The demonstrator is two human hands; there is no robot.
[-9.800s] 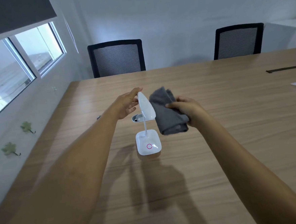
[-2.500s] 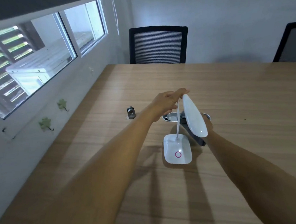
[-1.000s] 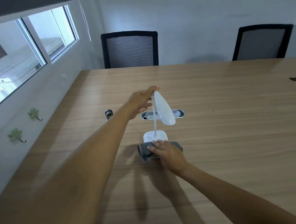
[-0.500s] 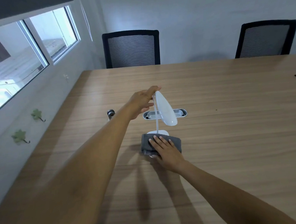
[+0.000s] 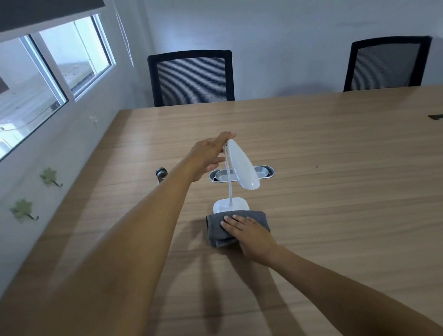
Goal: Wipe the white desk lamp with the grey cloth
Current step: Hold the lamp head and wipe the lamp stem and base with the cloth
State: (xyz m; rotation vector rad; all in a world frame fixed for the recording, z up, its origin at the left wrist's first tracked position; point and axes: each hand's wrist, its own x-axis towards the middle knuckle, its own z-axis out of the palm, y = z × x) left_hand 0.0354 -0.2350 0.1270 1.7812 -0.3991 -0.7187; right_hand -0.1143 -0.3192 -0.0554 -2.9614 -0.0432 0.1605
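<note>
Your right hand [image 5: 248, 231] lies flat, fingers spread, pressing grey cloth [image 5: 219, 231] on near part of lamp base. Your left hand [image 5: 209, 153] pinches top of white desk lamp [image 5: 241, 166] head. Lamp upright mid-table [image 5: 347, 185]; thin neck, oval head tilted. Cloth folded, bunched.

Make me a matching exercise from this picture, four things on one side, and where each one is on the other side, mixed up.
Things:
1. grey cloth
2. left hand
3. right hand
4. metal cable tray

Places:
A. set into the table behind the lamp
B. flat on top of the cloth
C. holding the top of the lamp head
D. over the near part of the lamp base

Pairs: 1-D, 2-C, 3-B, 4-A
</note>
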